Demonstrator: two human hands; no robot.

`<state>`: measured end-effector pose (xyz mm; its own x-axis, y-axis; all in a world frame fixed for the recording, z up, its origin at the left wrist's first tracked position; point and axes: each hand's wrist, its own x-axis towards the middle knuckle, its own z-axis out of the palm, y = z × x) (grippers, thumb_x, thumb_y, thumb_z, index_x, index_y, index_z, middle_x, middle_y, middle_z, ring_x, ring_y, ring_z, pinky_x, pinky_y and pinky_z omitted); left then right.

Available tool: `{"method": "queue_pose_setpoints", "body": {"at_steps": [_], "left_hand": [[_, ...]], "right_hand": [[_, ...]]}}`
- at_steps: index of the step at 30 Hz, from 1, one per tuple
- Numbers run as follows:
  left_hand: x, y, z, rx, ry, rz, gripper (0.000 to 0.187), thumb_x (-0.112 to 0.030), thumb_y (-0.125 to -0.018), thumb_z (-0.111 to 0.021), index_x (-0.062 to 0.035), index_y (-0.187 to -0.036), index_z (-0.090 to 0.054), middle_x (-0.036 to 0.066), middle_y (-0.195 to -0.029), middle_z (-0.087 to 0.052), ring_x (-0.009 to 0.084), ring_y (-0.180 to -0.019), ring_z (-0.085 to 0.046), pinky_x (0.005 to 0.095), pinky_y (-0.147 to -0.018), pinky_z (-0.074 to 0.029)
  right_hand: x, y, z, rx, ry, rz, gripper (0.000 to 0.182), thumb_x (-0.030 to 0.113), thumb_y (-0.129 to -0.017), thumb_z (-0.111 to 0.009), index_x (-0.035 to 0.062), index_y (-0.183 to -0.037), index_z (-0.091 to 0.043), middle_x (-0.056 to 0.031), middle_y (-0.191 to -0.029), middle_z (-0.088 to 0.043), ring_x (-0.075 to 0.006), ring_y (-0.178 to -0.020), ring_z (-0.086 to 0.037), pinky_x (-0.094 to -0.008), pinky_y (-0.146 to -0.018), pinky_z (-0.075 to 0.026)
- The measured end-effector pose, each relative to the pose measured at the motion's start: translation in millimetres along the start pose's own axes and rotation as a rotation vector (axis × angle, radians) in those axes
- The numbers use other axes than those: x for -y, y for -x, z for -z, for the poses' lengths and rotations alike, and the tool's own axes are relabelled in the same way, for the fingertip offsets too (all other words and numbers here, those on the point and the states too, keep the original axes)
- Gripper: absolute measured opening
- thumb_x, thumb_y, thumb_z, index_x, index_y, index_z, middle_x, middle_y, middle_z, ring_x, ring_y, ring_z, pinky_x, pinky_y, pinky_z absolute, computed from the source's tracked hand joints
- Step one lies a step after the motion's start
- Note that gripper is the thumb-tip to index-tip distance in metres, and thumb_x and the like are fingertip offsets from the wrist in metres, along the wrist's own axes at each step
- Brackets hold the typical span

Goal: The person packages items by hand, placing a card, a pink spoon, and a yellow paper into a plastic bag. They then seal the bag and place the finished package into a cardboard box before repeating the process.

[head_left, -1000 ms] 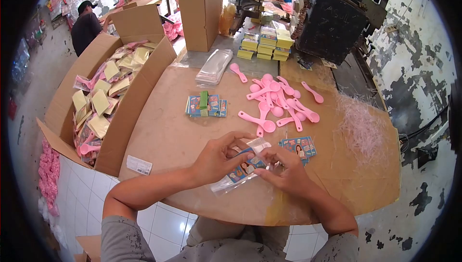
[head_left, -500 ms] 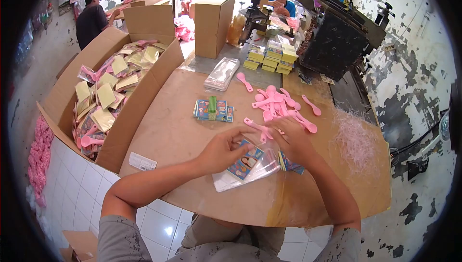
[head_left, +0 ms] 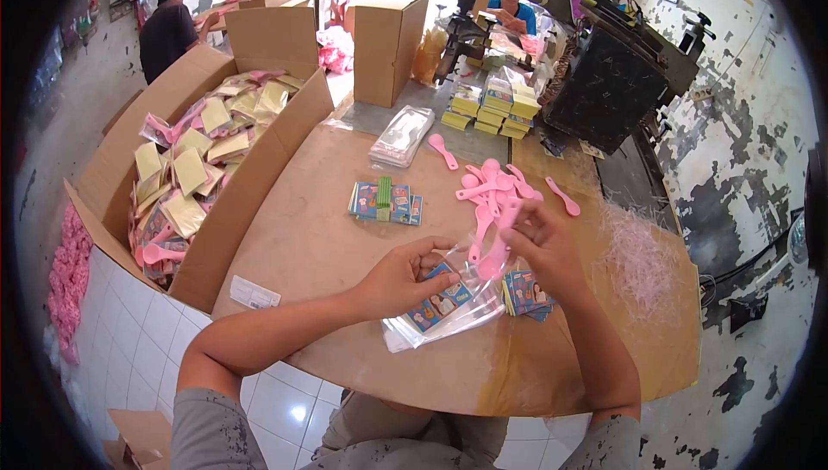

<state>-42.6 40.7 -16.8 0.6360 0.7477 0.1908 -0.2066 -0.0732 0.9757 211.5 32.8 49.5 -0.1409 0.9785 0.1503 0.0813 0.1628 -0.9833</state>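
Note:
My left hand [head_left: 405,280] pinches the open end of a clear plastic bag with a blue printed card [head_left: 440,299] in it. Under this bag lie more flat clear bags [head_left: 401,335]. In my right hand [head_left: 549,250] is a pink plastic spoon [head_left: 495,260], its bowl tilted down at the mouth of the bag. Just below that hand sits a fanned stack of blue cards [head_left: 528,296]. Beyond both hands is a loose pile of pink spoons [head_left: 492,185].
A banded bundle of cards [head_left: 385,202] and a stack of clear bags [head_left: 403,136] lie farther back. To the left stands a large carton [head_left: 250,190] of filled packets. Plastic shreds [head_left: 642,254] lie right; card stacks [head_left: 496,108] and a black machine [head_left: 608,82] stand behind.
My right hand has picked up a pink spoon from the pile and brought it back to the bag's mouth. My left hand keeps its hold on the bag.

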Motion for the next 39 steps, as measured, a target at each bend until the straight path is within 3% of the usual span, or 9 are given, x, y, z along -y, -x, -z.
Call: {"method": "queue_pose_setpoints", "body": {"at_steps": [5,11,17,23,26,29,32,34,39], "left_hand": [[-14.2,4.4,-9.2,0.074,-0.040,0.149,0.047,-0.010,-0.101,-0.070,0.0015,-0.143,-0.053,0.007,-0.103,-0.074,0.0062,-0.092,-0.068,0.0232,-0.077,-0.055],[-14.7,5.3,-13.2,0.056,-0.056,0.206,0.046,-0.005,-0.101,-0.068,-0.0001,-0.144,-0.054,0.007,-0.112,-0.073,0.0076,-0.099,-0.068,0.0224,-0.077,-0.058],[-7.1,6.3,-12.3,0.087,-0.053,0.271,0.040,-0.003,-0.103,-0.065,0.0014,-0.142,-0.057,0.011,-0.128,-0.071,0.0112,-0.111,-0.068,0.0252,-0.087,-0.058],[-10.9,4.7,-15.0,0.043,0.037,0.243,0.037,-0.005,-0.104,-0.063,0.0022,-0.141,-0.058,0.010,-0.127,-0.070,0.0122,-0.113,-0.067,0.0280,-0.094,-0.057],[-3.7,4.1,-10.3,0.020,0.035,0.250,0.036,-0.006,-0.105,-0.063,0.0018,-0.139,-0.059,0.010,-0.127,-0.070,0.0114,-0.110,-0.067,0.0277,-0.094,-0.057],[-3.9,3.2,-12.3,-0.004,0.039,0.109,0.033,-0.010,-0.107,-0.061,0.0021,-0.137,-0.060,0.007,-0.113,-0.075,0.0077,-0.098,-0.069,0.0235,-0.083,-0.057],[-22.3,3.5,-8.2,0.039,0.050,0.271,0.033,-0.012,-0.107,-0.062,0.0009,-0.137,-0.060,0.006,-0.112,-0.074,0.0074,-0.100,-0.068,0.0223,-0.081,-0.055],[-16.9,4.2,-5.7,0.090,0.092,0.228,0.034,-0.013,-0.107,-0.062,-0.0003,-0.138,-0.060,0.005,-0.111,-0.074,0.0062,-0.100,-0.067,0.0230,-0.081,-0.054],[-24.1,6.4,-7.0,0.148,0.115,0.157,0.037,-0.014,-0.105,-0.065,-0.0019,-0.140,-0.059,0.008,-0.123,-0.071,0.0112,-0.111,-0.066,0.0290,-0.094,-0.053]], "right_hand": [[4.6,27.0,-10.9,-0.198,-0.117,0.145,0.052,-0.003,-0.092,-0.072,0.0006,-0.139,-0.050,-0.0081,-0.114,-0.057,-0.0137,-0.087,-0.068,-0.0266,-0.066,-0.059],[-7.8,32.4,-8.5,-0.033,-0.050,0.062,0.056,-0.006,-0.092,-0.071,0.0010,-0.142,-0.046,-0.0058,-0.110,-0.049,-0.0132,-0.088,-0.070,-0.0260,-0.071,-0.062],[-17.5,36.2,-21.3,-0.099,-0.128,0.103,0.047,-0.008,-0.094,-0.068,0.0011,-0.134,-0.047,-0.0074,-0.113,-0.050,-0.0148,-0.092,-0.071,-0.0263,-0.075,-0.063],[-20.0,39.6,-25.9,-0.173,-0.152,0.175,0.033,-0.004,-0.099,-0.064,0.0009,-0.129,-0.050,-0.0077,-0.112,-0.055,-0.0148,-0.095,-0.070,-0.0267,-0.078,-0.062],[-29.2,44.0,-21.8,-0.124,0.001,0.167,0.030,-0.001,-0.102,-0.060,0.0006,-0.131,-0.051,-0.0094,-0.113,-0.061,-0.0164,-0.101,-0.069,-0.0314,-0.087,-0.059],[-17.6,38.2,-8.5,0.196,0.556,0.394,0.030,0.000,-0.102,-0.060,-0.0002,-0.132,-0.056,-0.0098,-0.120,-0.067,-0.0192,-0.111,-0.065,-0.0369,-0.094,-0.053],[-19.9,38.2,-8.5,0.127,0.138,0.123,0.025,0.001,-0.101,-0.060,0.0005,-0.125,-0.065,-0.0113,-0.130,-0.066,-0.0249,-0.119,-0.062,-0.0423,-0.098,-0.050],[-14.6,35.7,-18.9,0.066,-0.063,0.158,0.019,0.000,-0.097,-0.063,0.0018,-0.115,-0.070,-0.0123,-0.130,-0.066,-0.0258,-0.120,-0.062,-0.0425,-0.098,-0.049],[19.2,37.4,-10.0,0.290,0.455,0.515,0.019,-0.003,-0.086,-0.073,0.0051,-0.103,-0.074,-0.0124,-0.130,-0.066,-0.0265,-0.118,-0.062,-0.0423,-0.098,-0.050]]}}
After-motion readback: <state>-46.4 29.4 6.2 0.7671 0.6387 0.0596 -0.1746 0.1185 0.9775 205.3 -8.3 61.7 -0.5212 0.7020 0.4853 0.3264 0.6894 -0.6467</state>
